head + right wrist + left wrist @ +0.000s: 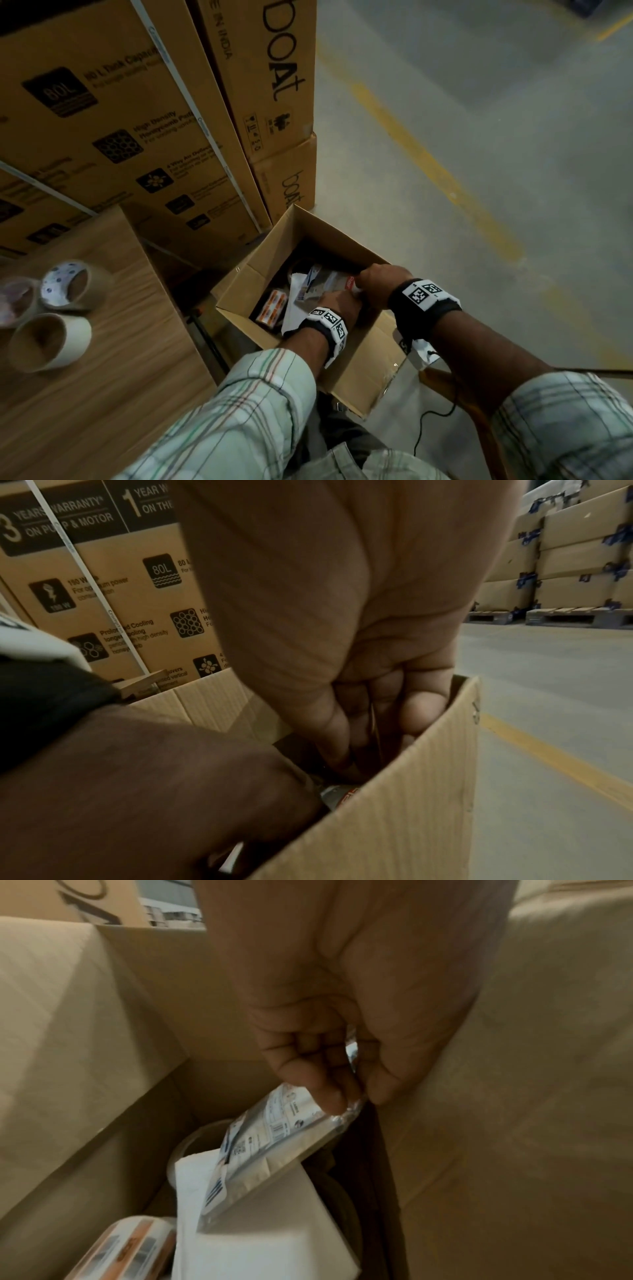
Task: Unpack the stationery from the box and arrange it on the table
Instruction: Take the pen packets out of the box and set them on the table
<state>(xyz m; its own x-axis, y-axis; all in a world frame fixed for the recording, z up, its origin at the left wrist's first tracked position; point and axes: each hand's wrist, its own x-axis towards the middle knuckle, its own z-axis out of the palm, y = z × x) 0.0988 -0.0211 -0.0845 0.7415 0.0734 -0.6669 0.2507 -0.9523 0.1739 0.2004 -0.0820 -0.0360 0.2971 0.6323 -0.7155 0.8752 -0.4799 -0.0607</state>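
An open cardboard box stands on the floor to the right of the wooden table, and both my hands reach into it. My left hand pinches the corner of a clear plastic packet with printed labels, tilted up over a white envelope. An orange-labelled pack lies at the box's left. My right hand is curled at the box's right wall and grips the red-printed end of a packet. In the right wrist view, its fingers curl down into the box. Three tape rolls lie on the table.
Tall stacked cartons rise behind the table and the box. Grey concrete floor with a yellow line spreads to the right. A wooden piece and a black cable lie under my right forearm. More cartons on pallets stand far off.
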